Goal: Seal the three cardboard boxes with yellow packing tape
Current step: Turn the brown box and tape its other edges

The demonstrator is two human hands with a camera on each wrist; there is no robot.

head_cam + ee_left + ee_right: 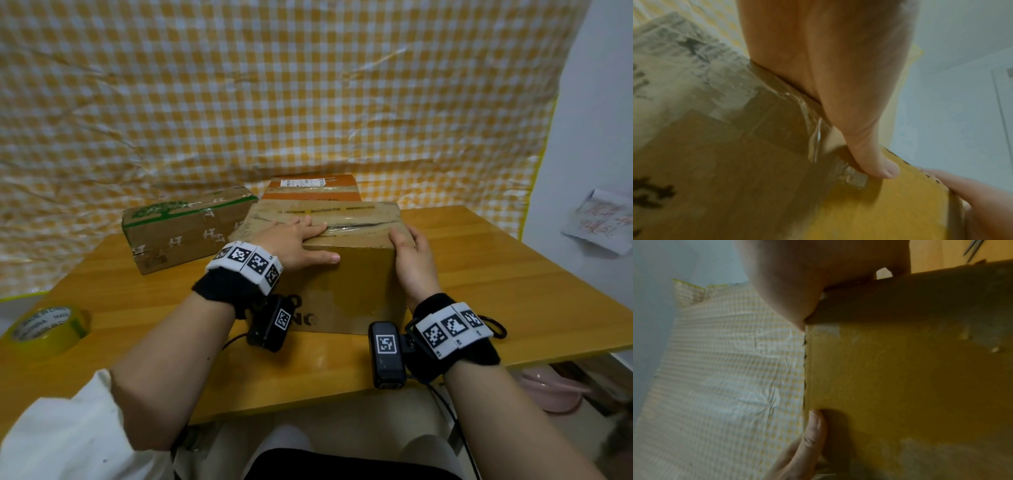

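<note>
On the wooden table (513, 260) there are 3 cardboard boxes. The nearest box (356, 284) stands in the middle, close to the person, and both hands are on it. The left hand (294, 240) lies flat on the top of this box, at its left near corner; the fingers are straight and together, pointing to the right along the top seam, and the thumb is stretched along the near top edge. In the left wrist view the thumb (875, 159) presses on the box edge beside a strip of shiny clear tape. The right hand (412, 260) holds the right near corner of the same box: its fingers are curled over the top edge and the palm lies against the right side.

The box with green print (185, 226) stands to the left, a little farther. The orange box (311, 190) stands behind the nearest box, touching it or just beside it. The roll of yellow tape (44, 329) lies at the near left edge of the table, well apart from both hands. A yellow checked cloth (274, 85) hangs behind.
</note>
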